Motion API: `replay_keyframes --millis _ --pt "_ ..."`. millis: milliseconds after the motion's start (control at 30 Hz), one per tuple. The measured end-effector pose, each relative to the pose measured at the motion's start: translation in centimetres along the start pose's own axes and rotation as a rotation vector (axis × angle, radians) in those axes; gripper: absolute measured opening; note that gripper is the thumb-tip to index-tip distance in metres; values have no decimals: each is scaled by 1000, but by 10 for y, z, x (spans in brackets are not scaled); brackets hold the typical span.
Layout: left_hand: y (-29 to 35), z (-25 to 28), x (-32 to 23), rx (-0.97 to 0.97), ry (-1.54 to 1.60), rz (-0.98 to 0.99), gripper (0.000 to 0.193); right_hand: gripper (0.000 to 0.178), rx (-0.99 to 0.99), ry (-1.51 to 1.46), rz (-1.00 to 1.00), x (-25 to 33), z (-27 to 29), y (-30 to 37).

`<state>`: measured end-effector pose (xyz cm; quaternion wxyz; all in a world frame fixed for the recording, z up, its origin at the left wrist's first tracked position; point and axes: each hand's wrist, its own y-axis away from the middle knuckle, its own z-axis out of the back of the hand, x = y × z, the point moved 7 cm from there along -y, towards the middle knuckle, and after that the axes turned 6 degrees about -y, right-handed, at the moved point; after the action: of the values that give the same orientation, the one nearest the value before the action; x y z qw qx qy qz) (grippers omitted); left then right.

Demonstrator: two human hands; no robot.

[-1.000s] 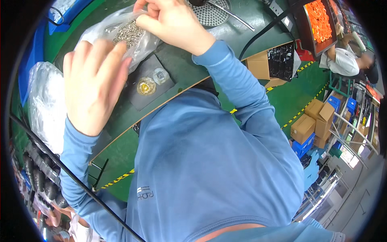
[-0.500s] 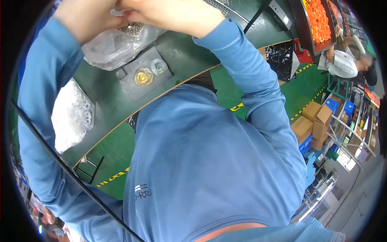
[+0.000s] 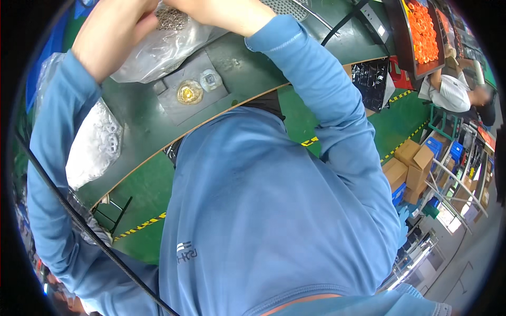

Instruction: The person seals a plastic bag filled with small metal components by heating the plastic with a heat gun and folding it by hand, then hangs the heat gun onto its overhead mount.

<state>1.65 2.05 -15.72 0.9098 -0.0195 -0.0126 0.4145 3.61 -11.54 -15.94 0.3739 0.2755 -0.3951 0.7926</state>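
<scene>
Both hands are at the upper edge over a clear plastic bag [image 3: 155, 55] of small metal parts [image 3: 172, 20], too fine to name. My left hand [image 3: 117, 34] is at the bag's left side; its thumb shows, bent beside the metal parts, while the other fingers are out of view. My right hand [image 3: 221, 12] reaches in from the right, its fingers cut off by the frame. Nearer me, a grey sheet [image 3: 176, 112] bears a round clear piece with a yellow centre [image 3: 189, 92] and a small clear container [image 3: 211, 80].
A bag of white plastic parts [image 3: 97, 148] lies at the left. Farther right are a perforated plate [image 3: 287, 9], a power strip [image 3: 373, 24] and a dark bin of orange rings [image 3: 421, 37]. A person in white [image 3: 450, 94] is beyond; cardboard boxes [image 3: 414, 167] stand right.
My hands, together over the bag before, have drawn apart and moved up, with the fingers leaving the frame. More of the metal parts shows between them.
</scene>
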Motion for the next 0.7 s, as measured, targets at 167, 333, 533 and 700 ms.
replay_keyframes --millis 167,333,533,700 --pt "1 13 -4 54 51 -40 12 18 -44 -173 -32 -23 -4 -4" --pt "21 -3 34 74 460 150 16 17 -40 -337 -56 -35 -17 1" --pt "52 40 21 -662 721 427 24 21 23 -22 264 17 23 18" --pt "100 18 11 -555 735 704 30 18 409 287 389 39 -1 0"
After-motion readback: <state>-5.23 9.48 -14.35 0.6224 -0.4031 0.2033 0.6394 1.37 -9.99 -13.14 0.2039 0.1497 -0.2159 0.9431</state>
